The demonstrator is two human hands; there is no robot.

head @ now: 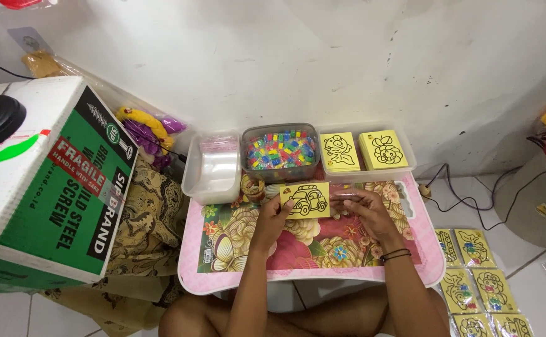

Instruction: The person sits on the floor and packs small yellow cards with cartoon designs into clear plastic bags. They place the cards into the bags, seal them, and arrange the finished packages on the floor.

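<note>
cardboard box (42,181): large, green and white, on the floor off the worktop's left edge, tilted, patterned cloth under it.
worktop (410,256): small pink table with a floral mat, back edge against the wall.
clear tub, left (212,167): at the back left corner, holds clear plastic bags.
clear tub, middle (280,151): back edge, centre, full of small coloured pieces.
clear tub, right (367,151): at the back right corner, two stacks of yellow picture cards inside.
bagged cards (478,281): on the floor off the right edge, yellow cards in sleeves laid in rows.
small roll (252,186): just in front of the middle tub, looks like tape, can't tell for sure.
yellow card (305,200): black car outline, held just above the worktop near the back edge, centred, face up and slightly tilted.
left hand (274,215): fingers pinched on the card's left edge, thumb on top.
right hand (366,209): fingers curled near the card's right edge over something clear; can't tell if they grip the card or only touch it. black band on the wrist.
handling (my read): card is light, thin, semi-stiff, will bend if squeezed mid-sheet. grip by the edges or corners, light pinch. surface probably slick.
</note>
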